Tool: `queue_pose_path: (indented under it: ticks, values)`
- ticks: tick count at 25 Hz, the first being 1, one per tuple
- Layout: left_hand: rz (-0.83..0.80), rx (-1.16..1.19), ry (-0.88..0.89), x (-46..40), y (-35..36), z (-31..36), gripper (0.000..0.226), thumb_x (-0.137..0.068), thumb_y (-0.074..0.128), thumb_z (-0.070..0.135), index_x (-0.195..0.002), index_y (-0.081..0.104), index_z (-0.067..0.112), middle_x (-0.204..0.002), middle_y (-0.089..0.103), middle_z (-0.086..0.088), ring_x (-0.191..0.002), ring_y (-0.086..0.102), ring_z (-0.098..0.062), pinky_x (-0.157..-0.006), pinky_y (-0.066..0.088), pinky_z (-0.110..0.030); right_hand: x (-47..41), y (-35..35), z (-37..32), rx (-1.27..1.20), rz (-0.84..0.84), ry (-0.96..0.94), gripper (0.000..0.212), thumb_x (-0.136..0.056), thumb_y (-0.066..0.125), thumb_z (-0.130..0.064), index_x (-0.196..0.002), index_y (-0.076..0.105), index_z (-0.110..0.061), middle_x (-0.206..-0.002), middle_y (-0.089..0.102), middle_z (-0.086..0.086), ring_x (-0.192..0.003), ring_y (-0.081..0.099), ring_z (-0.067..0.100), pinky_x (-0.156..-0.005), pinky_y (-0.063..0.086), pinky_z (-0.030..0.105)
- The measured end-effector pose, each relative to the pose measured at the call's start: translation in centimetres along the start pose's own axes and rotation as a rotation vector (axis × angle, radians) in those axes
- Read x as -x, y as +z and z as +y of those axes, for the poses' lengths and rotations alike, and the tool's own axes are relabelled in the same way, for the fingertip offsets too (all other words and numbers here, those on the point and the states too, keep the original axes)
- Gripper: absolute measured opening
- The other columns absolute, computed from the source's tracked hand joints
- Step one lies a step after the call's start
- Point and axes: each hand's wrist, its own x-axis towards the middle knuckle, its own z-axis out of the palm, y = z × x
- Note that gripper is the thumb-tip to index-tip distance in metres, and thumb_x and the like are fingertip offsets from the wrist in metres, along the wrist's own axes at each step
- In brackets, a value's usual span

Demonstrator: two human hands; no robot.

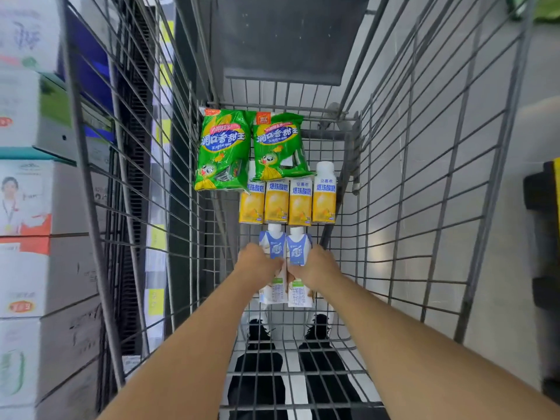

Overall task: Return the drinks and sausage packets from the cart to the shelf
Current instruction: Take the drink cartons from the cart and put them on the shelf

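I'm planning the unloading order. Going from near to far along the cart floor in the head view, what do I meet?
The left hand and right hand on two blue-and-white drink cartons → a row of four yellow yoghurt bottles → two green sausage packets against the far wall of the grey wire cart.

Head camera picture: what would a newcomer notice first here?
Two bright green sausage packets lie at the far end of the grey wire cart, with four yellow drink bottles in a row below them. Nearer, the left hand and right hand each grip a blue-and-white drink carton.
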Motion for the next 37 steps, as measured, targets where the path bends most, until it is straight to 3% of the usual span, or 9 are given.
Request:
queue_pose_path:
  ticks: [3, 7, 11, 15, 21, 27, 30, 34, 37]
  values:
    - [-0.025, -0.106, -0.051, -0.5, 0.2, -0.4, 0.029, -0.086, 0.066, 0.034, -0.093, 0.056, 0.007, -0.115, 0.059, -0.015, -0.076, 0.057, -0.021, -0.060, 0.046, -0.028, -0.1, -0.2, 0.5, 0.090, -0.006, 0.018, 0.059, -0.079, 0.074, -0.044, -0.119, 0.060, -0.003, -0.118, 0.063, 0.016, -0.113, 0.057, 0.030, -0.084, 0.052, 0.036]
    - [-0.036, -0.094, -0.075, -0.3, 1.1, -0.6, 0.061, -0.085, 0.071, 0.037, -0.126, 0.040, 0.003, -0.120, 0.059, -0.014, -0.096, 0.063, -0.026, -0.061, 0.047, -0.030, 0.0, -0.3, 0.4, 0.044, -0.038, 0.017, 0.049, -0.081, 0.075, -0.037, -0.114, 0.064, -0.003, -0.113, 0.066, 0.014, -0.106, 0.064, 0.029, -0.069, 0.048, 0.031]
    - [-0.036, -0.001, -0.074, 0.1, 0.9, -0.7, 0.045, -0.085, 0.071, 0.023, -0.119, 0.049, 0.004, -0.112, 0.065, -0.013, -0.082, 0.059, -0.023, -0.054, 0.044, -0.028, 0.7, -1.2, 0.3, 0.008, -0.028, 0.007, 0.042, -0.083, 0.075, -0.028, -0.114, 0.062, -0.002, -0.113, 0.067, 0.013, -0.099, 0.066, 0.028, -0.065, 0.045, 0.028]
    - [-0.038, 0.163, -0.031, 3.3, -1.8, -0.5, 0.017, -0.085, 0.069, 0.018, -0.095, 0.059, 0.009, -0.091, 0.070, -0.011, -0.077, 0.065, -0.026, -0.074, 0.057, -0.041, 3.3, -3.8, -0.6, -0.041, -0.034, -0.017, 0.044, -0.084, 0.075, -0.027, -0.117, 0.060, -0.005, -0.109, 0.064, 0.008, -0.098, 0.064, 0.024, -0.063, 0.044, 0.025]
    - [0.003, 0.297, 0.083, 12.0, -8.9, 2.3, 0.023, -0.086, 0.068, 0.016, -0.102, 0.058, 0.004, -0.104, 0.071, -0.022, -0.098, 0.069, -0.037, -0.087, 0.054, -0.058, 10.2, -10.1, -4.8, -0.177, -0.019, -0.174, 0.050, -0.078, 0.081, -0.023, -0.122, 0.062, -0.006, -0.119, 0.068, 0.011, -0.107, 0.066, 0.030, -0.093, 0.055, 0.045]
    - [0.060, 0.426, 0.291, 24.1, -17.0, 5.3, 0.015, -0.088, 0.065, 0.014, -0.092, 0.057, 0.002, -0.087, 0.064, -0.019, -0.075, 0.062, -0.029, -0.078, 0.055, -0.038, 20.9, -18.6, -12.4, -0.213, 0.025, -0.451, 0.031, -0.079, 0.078, -0.008, -0.109, 0.068, -0.004, -0.101, 0.072, 0.008, -0.094, 0.069, 0.024, -0.078, 0.056, 0.032]
    - [0.195, 0.466, 0.424, 31.8, -21.3, 6.0, 0.011, -0.087, 0.065, 0.012, -0.090, 0.056, 0.006, -0.078, 0.057, -0.013, -0.069, 0.051, -0.021, -0.065, 0.044, -0.033, 26.9, -21.6, -17.2, -0.151, 0.018, -0.628, 0.025, -0.080, 0.078, -0.011, -0.102, 0.067, -0.008, -0.095, 0.072, 0.007, -0.083, 0.067, 0.020, -0.072, 0.054, 0.032]
    - [0.474, 0.611, 0.531, 41.9, -24.9, 4.3, 0.022, -0.086, 0.068, 0.013, -0.097, 0.050, 0.008, -0.084, 0.059, -0.013, -0.071, 0.054, -0.021, -0.065, 0.046, -0.035, 35.8, -22.8, -23.4, -0.004, -0.004, -0.886, 0.034, -0.077, 0.082, -0.029, -0.103, 0.064, -0.015, -0.104, 0.072, 0.007, -0.094, 0.069, 0.024, -0.086, 0.057, 0.043]
    - [0.661, 0.704, 0.559, 50.4, -25.9, 0.0, 0.032, -0.084, 0.071, 0.015, -0.106, 0.051, 0.004, -0.093, 0.066, -0.016, -0.074, 0.058, -0.021, -0.070, 0.050, -0.036, 44.9, -20.8, -26.7, 0.106, -0.094, -1.108, 0.031, -0.085, 0.076, -0.027, -0.106, 0.056, -0.017, -0.103, 0.064, 0.001, -0.093, 0.061, 0.021, -0.079, 0.048, 0.037]
